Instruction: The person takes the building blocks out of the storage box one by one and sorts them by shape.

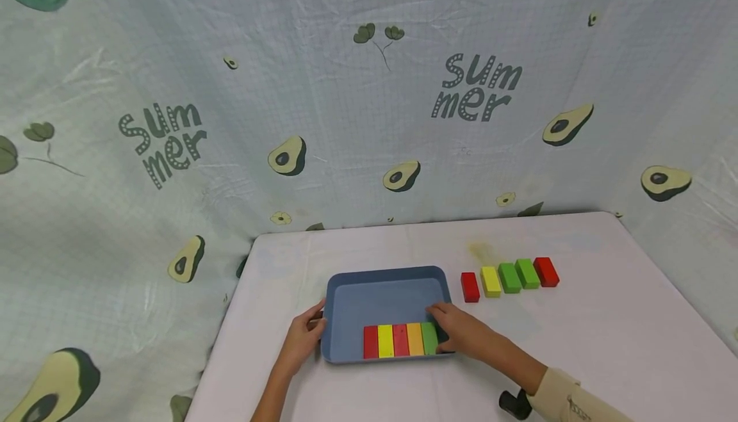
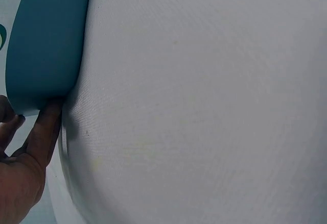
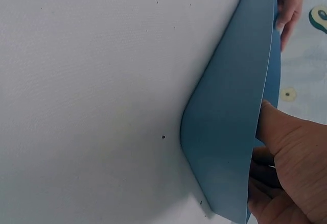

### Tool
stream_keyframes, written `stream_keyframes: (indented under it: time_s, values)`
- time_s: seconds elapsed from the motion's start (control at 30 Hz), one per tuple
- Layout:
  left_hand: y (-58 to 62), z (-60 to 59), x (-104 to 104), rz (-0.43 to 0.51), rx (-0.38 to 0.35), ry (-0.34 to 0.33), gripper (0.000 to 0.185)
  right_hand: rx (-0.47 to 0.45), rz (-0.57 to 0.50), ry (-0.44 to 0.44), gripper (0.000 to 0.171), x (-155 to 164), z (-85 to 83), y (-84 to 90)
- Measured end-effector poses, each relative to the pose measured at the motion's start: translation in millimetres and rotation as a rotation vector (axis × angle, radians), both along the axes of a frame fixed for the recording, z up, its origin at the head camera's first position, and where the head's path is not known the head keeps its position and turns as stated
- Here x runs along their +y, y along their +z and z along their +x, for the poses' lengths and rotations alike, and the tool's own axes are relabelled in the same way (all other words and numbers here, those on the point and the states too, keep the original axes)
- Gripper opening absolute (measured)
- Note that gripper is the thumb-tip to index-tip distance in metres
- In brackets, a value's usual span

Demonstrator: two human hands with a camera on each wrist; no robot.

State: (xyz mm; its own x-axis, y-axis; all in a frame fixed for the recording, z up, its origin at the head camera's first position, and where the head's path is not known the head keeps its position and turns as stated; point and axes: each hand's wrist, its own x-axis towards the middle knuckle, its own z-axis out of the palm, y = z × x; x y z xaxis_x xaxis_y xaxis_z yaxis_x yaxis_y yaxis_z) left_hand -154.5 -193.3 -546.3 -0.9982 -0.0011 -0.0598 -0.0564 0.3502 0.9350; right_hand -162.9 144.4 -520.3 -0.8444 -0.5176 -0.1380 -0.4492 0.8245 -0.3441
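A blue tray sits near the front of the white table. Along its near wall stand a red, a yellow, a red, an orange and a green block in a row. My right hand reaches over the tray's right near corner, and its fingers curl down against the green block's right side; the fingertips are hidden. In the right wrist view the right hand lies inside the tray wall. My left hand grips the tray's left edge with the thumb over the rim. Its fingers touch the tray corner.
To the right of the tray a second row of blocks lies on the table: red, yellow, two green and red. An avocado-print cloth hangs behind and beside the table. The table's left edge is near my left hand.
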Motion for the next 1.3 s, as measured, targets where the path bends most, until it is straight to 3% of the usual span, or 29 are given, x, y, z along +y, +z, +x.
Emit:
stream_keyframes:
  time_s: [0.5, 0.73, 0.93, 1.1, 1.3]
  values:
    - [3.2, 0.1, 1.1, -0.012, -0.008, 0.01, 0.044, 0.222, 0.145, 0.051, 0.076, -1.3, 4.8, 0.6]
    - [1.2, -1.4, -0.3, -0.008, 0.003, 0.0, 0.044, 0.314, 0.236, 0.088, 0.069, -3.9, 3.5, -2.8]
    - [0.0, -0.3, -0.5, -0.014, 0.043, -0.012, 0.044, 0.304, 0.189, 0.137, 0.067, -1.6, 1.1, -4.6]
    - [0.0, -1.7, -0.1, -0.011, -0.009, 0.008, 0.044, 0.265, 0.14, 0.137, 0.071, 0.4, -0.7, -8.4]
    - [0.1, -2.1, 0.2, -0.026, -0.016, 0.007, 0.044, 0.232, 0.108, 0.111, 0.068, 1.8, -1.7, -13.1]
